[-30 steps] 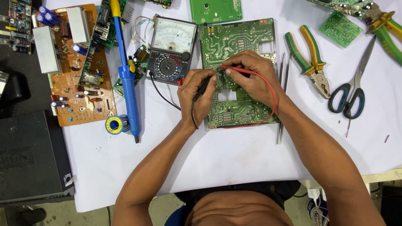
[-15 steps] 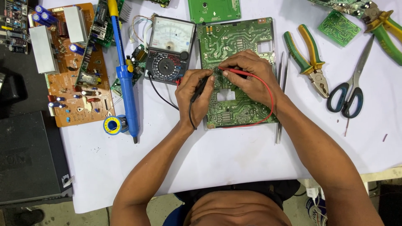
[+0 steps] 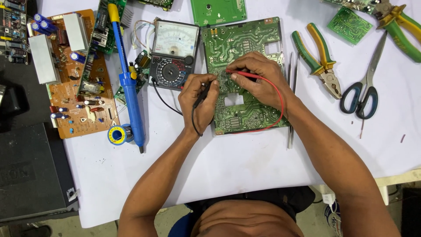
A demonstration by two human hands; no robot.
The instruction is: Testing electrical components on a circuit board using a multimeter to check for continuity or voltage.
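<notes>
A large green circuit board [image 3: 245,39] lies on the white table in front of me. My left hand [image 3: 199,103] grips a black test probe [image 3: 203,93] whose tip rests on the board's left part. My right hand [image 3: 258,79] pinches a red test probe [image 3: 245,75] against the board's middle; its red lead [image 3: 280,109] loops round my wrist. Both leads run to an analogue multimeter [image 3: 172,55] with a dial face, just left of the board.
A blue desoldering pump [image 3: 129,83] and solder reel [image 3: 117,134] lie at left beside a brown board [image 3: 74,109]. Tweezers [image 3: 291,101], green-yellow pliers [image 3: 318,57], scissors [image 3: 366,83] and small green boards [image 3: 351,24] lie at right. A black case [image 3: 26,175] sits lower left.
Both hands stay on the board with the probes; only tiny shifts of the probe tips show. The view has drifted slightly.
</notes>
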